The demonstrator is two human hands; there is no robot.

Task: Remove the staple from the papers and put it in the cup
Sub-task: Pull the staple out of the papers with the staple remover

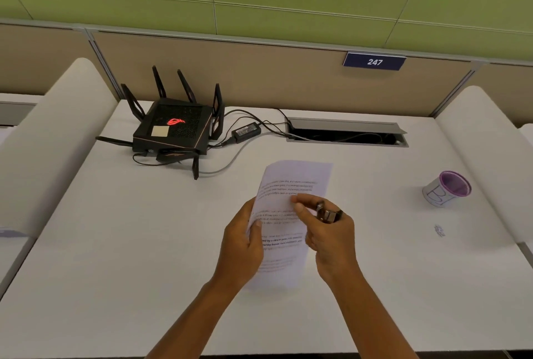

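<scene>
Two hands hold the work above the white desk [144, 243]. The left hand [245, 246] grips the printed papers [291, 185] by their left edge, thumb curled over the front. The right hand [328, 231], fingers curled, clasps a small metal staple remover [326, 213] against the sheet. Whether the staple is out cannot be told. Well apart to the right stands the purple-rimmed cup [447, 188].

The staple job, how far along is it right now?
Nothing looks finished: no staple can be made out, in the cup or elsewhere. In hand: the left hand grips the papers' left edge, lifted off the desk, while the right hand holds a staple remover against them. Left: pull the staple and carry it to the cup, standing to the right.
</scene>
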